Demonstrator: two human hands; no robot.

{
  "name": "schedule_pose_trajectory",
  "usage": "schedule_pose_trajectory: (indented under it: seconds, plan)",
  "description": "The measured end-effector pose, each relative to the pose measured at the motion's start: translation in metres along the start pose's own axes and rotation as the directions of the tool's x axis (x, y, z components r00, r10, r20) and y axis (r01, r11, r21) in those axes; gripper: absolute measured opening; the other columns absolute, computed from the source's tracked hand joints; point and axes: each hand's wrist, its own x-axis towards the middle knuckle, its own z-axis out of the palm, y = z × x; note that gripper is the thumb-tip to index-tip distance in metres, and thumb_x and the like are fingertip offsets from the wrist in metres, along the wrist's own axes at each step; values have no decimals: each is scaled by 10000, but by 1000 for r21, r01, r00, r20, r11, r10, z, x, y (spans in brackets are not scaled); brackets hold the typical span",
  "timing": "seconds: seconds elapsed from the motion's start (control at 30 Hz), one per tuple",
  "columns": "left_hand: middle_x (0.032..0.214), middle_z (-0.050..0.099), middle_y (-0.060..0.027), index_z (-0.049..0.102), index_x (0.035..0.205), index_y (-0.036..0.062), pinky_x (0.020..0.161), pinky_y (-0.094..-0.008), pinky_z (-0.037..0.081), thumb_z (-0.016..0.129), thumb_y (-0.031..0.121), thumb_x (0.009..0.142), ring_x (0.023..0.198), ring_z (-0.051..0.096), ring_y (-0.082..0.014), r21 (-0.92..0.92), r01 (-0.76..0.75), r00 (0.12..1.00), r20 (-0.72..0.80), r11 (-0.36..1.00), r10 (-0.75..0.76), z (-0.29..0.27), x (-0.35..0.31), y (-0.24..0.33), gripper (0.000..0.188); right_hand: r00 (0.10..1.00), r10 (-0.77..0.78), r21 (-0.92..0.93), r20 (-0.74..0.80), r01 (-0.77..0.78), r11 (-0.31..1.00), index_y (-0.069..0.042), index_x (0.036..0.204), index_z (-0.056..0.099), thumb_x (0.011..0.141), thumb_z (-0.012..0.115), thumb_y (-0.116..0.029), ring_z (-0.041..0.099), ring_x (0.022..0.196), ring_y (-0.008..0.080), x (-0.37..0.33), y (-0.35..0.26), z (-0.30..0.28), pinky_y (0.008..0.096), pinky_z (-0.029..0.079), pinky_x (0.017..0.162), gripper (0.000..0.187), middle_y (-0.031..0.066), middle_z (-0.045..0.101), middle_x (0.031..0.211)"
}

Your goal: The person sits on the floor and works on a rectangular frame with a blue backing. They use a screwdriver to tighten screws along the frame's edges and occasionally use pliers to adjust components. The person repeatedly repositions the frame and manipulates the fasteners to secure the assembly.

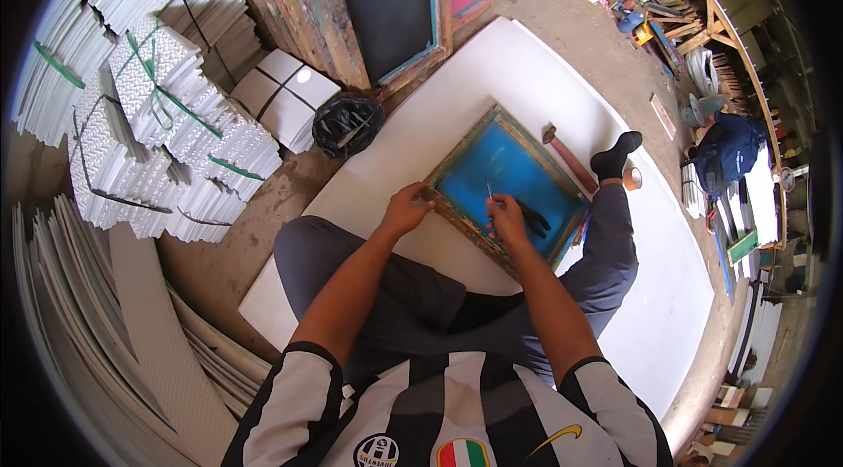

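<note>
Centrally, the right hand (506,219) pinches a slim metal tool (489,189) over the wood-framed blue screen (479,159), which lies tilted at mid-frame. Left of it, the left hand (407,208) has curled fingers at the frame's left corner; whether they grip anything I cannot tell. A black pliers-like tool (533,220) rests on the blue. Just right lie a hammer (571,161) and a tape roll (632,178), all on a white sheet (654,291). Framed screens (386,6) lean at upper centre.
</note>
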Motion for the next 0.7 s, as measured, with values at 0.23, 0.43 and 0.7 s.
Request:
schedule_pose_trajectory:
  seconds: [0.23, 0.43, 0.7]
  plan:
    - [1282, 686, -216, 617, 1399, 18, 934, -411, 555, 720, 181, 904, 1020, 723, -338, 16, 46, 998, -43, 999, -46, -13, 3, -13, 531, 973, -79, -264, 218, 137, 955, -86, 1306, 613, 980, 688, -241, 664, 698, 177, -11, -36, 39, 361, 540, 594, 369, 121, 658, 897]
    - [1255, 719, -198, 703, 1293, 12, 919, -386, 572, 655, 82, 832, 978, 748, -306, 39, 48, 997, -70, 998, -45, -3, 18, -13, 469, 931, -284, -409, 228, 356, 840, -93, 1328, 639, 965, 691, -216, 718, 912, 346, -10, -32, 51, 445, 557, 839, 386, 211, 712, 1023]
    - [1191, 756, -185, 729, 1271, 36, 941, -373, 565, 630, 67, 802, 1020, 752, -278, 24, 107, 992, 64, 994, -108, 5, 1, 2, 481, 888, -400, -424, 228, 460, 780, -106, 1357, 627, 973, 662, -193, 690, 1045, 426, -41, 2, 34, 500, 541, 889, 395, 211, 724, 1134]
